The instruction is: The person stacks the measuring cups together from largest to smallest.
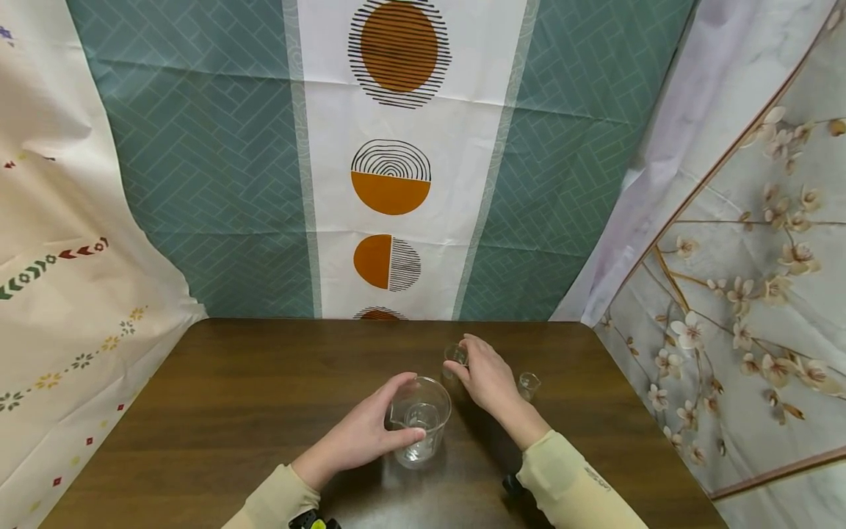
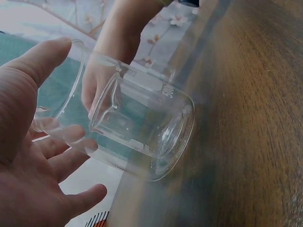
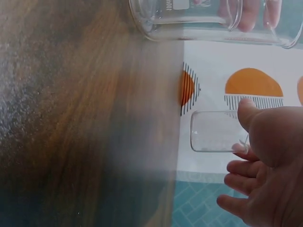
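Observation:
My left hand (image 1: 357, 435) grips a large clear glass beaker (image 1: 435, 444) near its rim, thumb on one side and fingers round the other. Nested inside that beaker is a smaller glass beaker (image 2: 128, 127). Farther back and to the right, my right hand (image 1: 490, 378) holds a small clear beaker (image 3: 213, 133) by its upper end between thumb and finger. Whether this small beaker touches the table cannot be told. Beside the right wrist stands another tiny glass beaker (image 1: 529, 385).
A dark brown wooden table (image 1: 264, 397) lies under everything. Behind it hangs a green and white cloth (image 1: 410, 117) with orange circles. A cream cloth (image 1: 79, 294) borders the left side, and a flowered curtain (image 1: 740, 308) the right.

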A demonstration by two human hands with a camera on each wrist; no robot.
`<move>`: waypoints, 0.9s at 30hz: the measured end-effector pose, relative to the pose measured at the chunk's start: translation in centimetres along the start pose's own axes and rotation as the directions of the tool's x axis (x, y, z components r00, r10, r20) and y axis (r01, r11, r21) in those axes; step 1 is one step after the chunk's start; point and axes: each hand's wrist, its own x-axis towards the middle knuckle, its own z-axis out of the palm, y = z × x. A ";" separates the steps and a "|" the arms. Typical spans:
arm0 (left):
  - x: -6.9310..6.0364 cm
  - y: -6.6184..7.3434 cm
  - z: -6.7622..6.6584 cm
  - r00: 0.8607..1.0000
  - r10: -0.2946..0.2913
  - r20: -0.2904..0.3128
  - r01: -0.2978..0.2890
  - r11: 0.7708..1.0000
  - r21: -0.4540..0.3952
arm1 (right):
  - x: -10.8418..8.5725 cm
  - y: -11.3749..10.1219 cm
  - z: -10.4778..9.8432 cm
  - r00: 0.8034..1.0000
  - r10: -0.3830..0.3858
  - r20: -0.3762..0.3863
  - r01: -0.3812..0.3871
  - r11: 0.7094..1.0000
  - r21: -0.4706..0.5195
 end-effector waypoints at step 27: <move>0.0 -0.1 -0.1 1.000 0.009 -0.001 -0.009 1.000 -0.005 | -1.2 -1.1 -1.2 0.999 0.049 -0.003 -0.049 0.997 0.067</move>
